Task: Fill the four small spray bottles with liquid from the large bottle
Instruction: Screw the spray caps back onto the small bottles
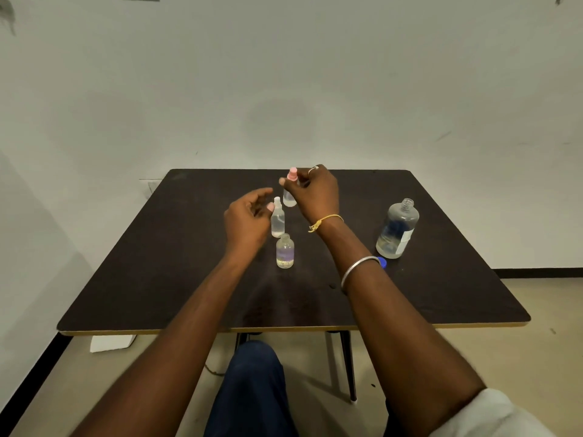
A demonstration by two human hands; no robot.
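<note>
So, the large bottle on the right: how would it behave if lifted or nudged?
The large bottle would probably feel light, since liquid fills only its bottom part. Its mouth is open, the blue cap lying beside it, so a tip would likely spill. It looks smooth and clear, possibly slippery; glass or plastic is unclear.

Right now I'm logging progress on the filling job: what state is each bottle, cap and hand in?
Pink-topped bottle: upright, top on, gripped.
White-topped bottle: upright, top on.
Open small bottle: upright, no top.
Large bottle: upright, uncapped, liquid low.
Blue cap: off, beside Large bottle, half hidden.
Left hand: loosely curled, holding nothing.
Right hand: pinching the Pink-topped bottle's top.
</note>
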